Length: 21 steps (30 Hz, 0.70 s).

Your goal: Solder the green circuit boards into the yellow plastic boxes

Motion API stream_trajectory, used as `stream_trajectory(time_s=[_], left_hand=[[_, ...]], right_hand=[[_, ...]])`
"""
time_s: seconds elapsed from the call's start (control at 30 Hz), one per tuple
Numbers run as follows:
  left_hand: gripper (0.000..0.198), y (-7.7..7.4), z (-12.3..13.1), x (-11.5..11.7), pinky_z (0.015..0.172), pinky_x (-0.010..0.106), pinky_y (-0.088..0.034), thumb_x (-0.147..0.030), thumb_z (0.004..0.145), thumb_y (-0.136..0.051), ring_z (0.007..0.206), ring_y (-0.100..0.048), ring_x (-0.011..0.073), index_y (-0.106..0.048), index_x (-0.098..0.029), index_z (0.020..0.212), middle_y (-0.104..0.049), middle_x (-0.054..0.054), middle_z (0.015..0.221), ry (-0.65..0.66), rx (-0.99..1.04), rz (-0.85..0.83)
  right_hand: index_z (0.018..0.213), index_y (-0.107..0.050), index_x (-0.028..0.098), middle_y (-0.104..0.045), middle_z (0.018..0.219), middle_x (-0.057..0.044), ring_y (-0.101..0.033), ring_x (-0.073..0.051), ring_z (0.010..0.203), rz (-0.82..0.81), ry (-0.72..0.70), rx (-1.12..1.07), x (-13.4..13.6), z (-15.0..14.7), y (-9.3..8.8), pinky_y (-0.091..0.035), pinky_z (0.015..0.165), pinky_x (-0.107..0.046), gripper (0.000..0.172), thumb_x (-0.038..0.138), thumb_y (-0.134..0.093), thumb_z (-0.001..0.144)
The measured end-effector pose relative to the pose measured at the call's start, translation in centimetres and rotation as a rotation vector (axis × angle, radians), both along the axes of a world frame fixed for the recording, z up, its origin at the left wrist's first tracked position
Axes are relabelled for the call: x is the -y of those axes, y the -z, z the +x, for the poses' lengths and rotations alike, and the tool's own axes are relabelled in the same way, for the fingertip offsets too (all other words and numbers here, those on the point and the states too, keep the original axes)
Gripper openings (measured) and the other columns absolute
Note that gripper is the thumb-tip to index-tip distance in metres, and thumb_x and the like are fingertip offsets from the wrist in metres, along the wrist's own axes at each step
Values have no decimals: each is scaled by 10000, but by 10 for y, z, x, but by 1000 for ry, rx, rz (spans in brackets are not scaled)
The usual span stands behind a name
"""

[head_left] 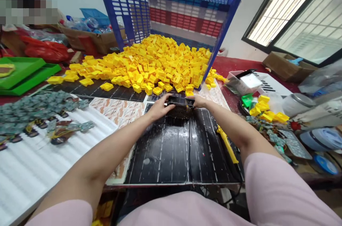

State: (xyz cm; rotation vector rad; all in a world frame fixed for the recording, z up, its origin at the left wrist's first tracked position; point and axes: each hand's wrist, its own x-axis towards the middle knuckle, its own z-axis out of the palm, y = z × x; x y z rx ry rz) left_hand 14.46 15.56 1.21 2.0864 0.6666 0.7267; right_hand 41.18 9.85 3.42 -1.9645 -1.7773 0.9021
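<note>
The person's left hand (159, 107) and right hand (200, 101) close on a small black ribbed component (181, 111) from opposite sides, their fingers curled over its flat, dark top, so neither hand is open. The component sits low over the far edge of a black, white-streaked board (171, 154); whether it touches the surface is hard to tell. Just beyond the fingers, a large heap of yellow plastic blocks (149, 63) fans out across the far part of the red tabletop (229, 65) from the mouth of a blue lattice crate (121, 5) tipped on its side. A yellow-handled tool (227, 144) with a dark cord lies along the right side of the board, below the right forearm. To the left, a loose row of grey-green circuit boards (37, 108) rests on a white corrugated sheet (40, 162), with two green plastic trays (24, 76) beyond them near the left edge of the tabletop. Toward the right edge, more yellow blocks and a green piece sit in a dark round dish (244, 106), beside a clear plastic box (239, 83).
</note>
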Motion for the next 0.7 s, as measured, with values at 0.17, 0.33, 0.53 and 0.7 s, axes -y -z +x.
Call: stream_trajectory(time_s=[0.17,0.33,0.53,0.7], left_hand=[[627,-7,-24,17,970,432,-604,-501,837,-658,1165,-706,293,-552,-187,1369,-712,123,1285,41,-11,-31],[542,-11,-32,35,957,416,-613,-425,852,-701,1163,-702,275,-567,-208,1331,-712,105,1285,-1,-56,-55],[690,-18,-33,44,1209,487,-464,-431,959,-606,1429,-551,323,-402,-117,1539,-537,206,1550,72,-170,29],[769,-27,-94,28,1246,556,-396,-409,982,-598,1550,-383,388,-313,-78,1615,-334,293,1669,149,-374,313]], right_hand=[[1242,-651,173,-674,1214,-79,-682,-205,1017,-42,-134,53,-36,-16,11,-620,879,-397,356,441,-665,1008],[1238,-655,183,-678,1225,-85,-684,-202,1028,-23,-201,150,-63,-26,-2,-619,894,-401,356,465,-644,1019],[1426,-574,219,-662,1349,-109,-657,-266,1210,51,-158,414,-141,-26,-62,-525,1101,-529,517,520,-635,1011],[1605,-376,250,-329,1688,-173,-380,-387,1527,98,-55,579,-229,-65,-77,-288,1262,-652,811,666,-629,956]])
